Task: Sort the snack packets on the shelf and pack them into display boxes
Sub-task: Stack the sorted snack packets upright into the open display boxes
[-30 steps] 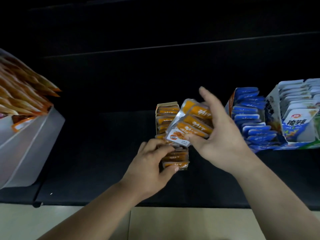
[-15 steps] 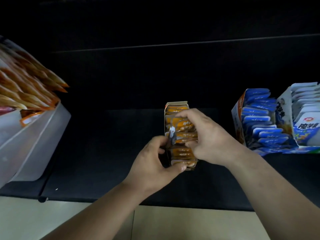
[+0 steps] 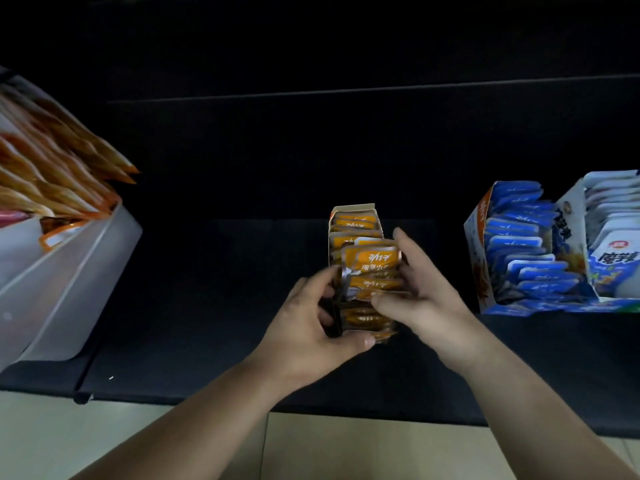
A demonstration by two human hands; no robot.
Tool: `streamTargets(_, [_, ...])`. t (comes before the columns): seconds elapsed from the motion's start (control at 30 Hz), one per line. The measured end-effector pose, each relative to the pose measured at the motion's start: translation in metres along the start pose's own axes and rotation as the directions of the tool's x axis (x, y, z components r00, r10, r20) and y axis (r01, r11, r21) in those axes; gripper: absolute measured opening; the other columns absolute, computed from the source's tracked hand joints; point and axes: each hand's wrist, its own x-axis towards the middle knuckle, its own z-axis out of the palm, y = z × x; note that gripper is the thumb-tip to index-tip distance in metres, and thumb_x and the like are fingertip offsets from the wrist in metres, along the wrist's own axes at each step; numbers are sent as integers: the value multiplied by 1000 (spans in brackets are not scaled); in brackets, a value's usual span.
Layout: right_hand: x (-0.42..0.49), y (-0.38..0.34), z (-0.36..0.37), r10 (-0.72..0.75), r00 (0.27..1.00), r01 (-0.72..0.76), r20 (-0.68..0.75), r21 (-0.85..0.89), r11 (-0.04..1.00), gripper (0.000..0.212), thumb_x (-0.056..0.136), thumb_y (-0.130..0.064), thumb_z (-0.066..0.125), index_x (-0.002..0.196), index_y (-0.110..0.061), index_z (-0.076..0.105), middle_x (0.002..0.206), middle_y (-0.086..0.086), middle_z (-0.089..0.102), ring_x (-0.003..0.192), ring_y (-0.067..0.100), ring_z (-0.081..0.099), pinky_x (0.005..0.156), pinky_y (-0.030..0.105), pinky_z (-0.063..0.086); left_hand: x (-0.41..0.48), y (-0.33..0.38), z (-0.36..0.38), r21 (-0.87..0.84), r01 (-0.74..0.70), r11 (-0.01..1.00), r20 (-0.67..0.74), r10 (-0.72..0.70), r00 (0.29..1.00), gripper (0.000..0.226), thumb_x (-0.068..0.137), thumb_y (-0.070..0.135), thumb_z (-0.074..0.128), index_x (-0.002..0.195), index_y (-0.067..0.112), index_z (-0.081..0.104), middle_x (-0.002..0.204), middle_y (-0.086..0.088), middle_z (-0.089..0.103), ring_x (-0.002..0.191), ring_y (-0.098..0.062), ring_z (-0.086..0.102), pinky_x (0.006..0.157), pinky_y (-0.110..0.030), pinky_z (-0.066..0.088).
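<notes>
An orange display box (image 3: 353,207) stands near the middle of the dark shelf (image 3: 207,306), its long side running away from the person, with orange packets filed upright in it. The left hand (image 3: 308,327) grips the box at its near left corner, its fingers curled against the left wall and its thumb laid across the near end. The right hand (image 3: 429,303) grasps a small bunch of orange packets (image 3: 375,259) from the right side, with the thumb across their lower front edge and the fingers wrapped behind. The bunch sits tilted over the middle of the box, partly down among the others; how deep it sits I cannot tell. To the right, well apart, a blue box (image 3: 476,230) holds rows of blue packets (image 3: 516,244), and just beside it stands a white box (image 3: 571,220) of pale packets (image 3: 613,216). At the far left a translucent bin (image 3: 69,289) carries long orange pouches (image 3: 52,174) leaning together. Pale floor (image 3: 104,427) shows below the shelf edge.
</notes>
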Motion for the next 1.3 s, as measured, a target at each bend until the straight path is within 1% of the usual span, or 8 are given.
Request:
streamTargets(0.2, [-9, 6, 23, -3, 1000, 5, -31, 59, 998, 96, 93, -20, 76, 158, -56, 15, 146, -26, 50, 129, -8, 52, 110, 29, 43, 0, 10, -4, 3, -120, 993, -30, 120, 992, 122, 73, 45, 91, 153, 64, 2, 143, 44, 26, 133, 16, 39, 102, -19, 47])
streamTargets(0.37, [-5, 10, 25, -26, 999, 28, -22, 60, 998, 90, 95, -5, 68, 155, -57, 25, 159, -16, 40, 144, 1, 40, 115, 31, 40, 7, 12, -7, 30, -119, 992, -53, 121, 991, 103, 82, 42, 85, 142, 77, 8, 131, 36, 42, 121, 8, 53, 97, -30, 58])
streamTargets(0.47, [-8, 10, 23, -38, 998, 43, -48, 117, 992, 82, 85, -27, 69, 147, -66, 34, 165, -31, 17, 148, -15, 15, 122, 33, 26, 10, 7, -3, 79, -131, 988, -69, 136, 988, 89, 84, 45, 81, 154, 55, 27, 130, 27, 45, 117, 5, 55, 92, -29, 59])
streamTargets(0.6, [-10, 7, 27, 43, 990, -14, -134, 211, 977, 53, 99, -48, 60, 145, -65, 38, 143, -33, 52, 126, -13, 53, 99, 22, 48, 10, 8, 0, 93, -152, 984, -89, 160, 983, 72, 83, 48, 81, 144, 47, 42, 129, 28, 47, 119, 5, 55, 92, -29, 60])
streamTargets(0.77, [-2, 13, 34, 94, 967, -48, -235, 194, 980, 47, 102, -41, 58, 144, -57, 45, 149, -23, 51, 132, -2, 51, 112, 36, 42, 9, 14, -1, 248, -156, 956, -147, 196, 969, 62, 86, 62, 70, 141, 48, 44, 124, 27, 49, 104, 9, 56, 73, -10, 50])
streamTargets(1.0, [-1, 15, 33, 106, 965, -49, -239, 232, 971, 46, 104, -32, 58, 148, -40, 48, 136, -11, 65, 126, 9, 62, 110, 44, 48, 10, 6, 6, 121, -199, 972, -113, 213, 971, 51, 93, 24, 75, 137, 38, 55, 124, 22, 63, 117, 3, 61, 99, -22, 54])
streamTargets(1.2, [6, 5, 35, 225, 951, -161, -211, 285, 945, 49, 100, -52, 56, 148, -43, 49, 136, -10, 65, 122, 10, 64, 105, 43, 53, 12, -7, 2, 214, -184, 959, -132, 215, 968, 34, 92, 30, 75, 126, 30, 68, 113, 19, 59, 93, 1, 62, 78, -19, 55])
streamTargets(1.3, [13, 4, 34, 245, 943, -184, -225, 262, 947, 43, 103, -52, 51, 145, -44, 51, 137, -10, 64, 125, 12, 62, 109, 44, 49, 14, -3, 0, 42, -177, 983, -115, 181, 977, 41, 90, 26, 79, 128, 37, 69, 111, 18, 60, 88, -5, 68, 77, -22, 58])
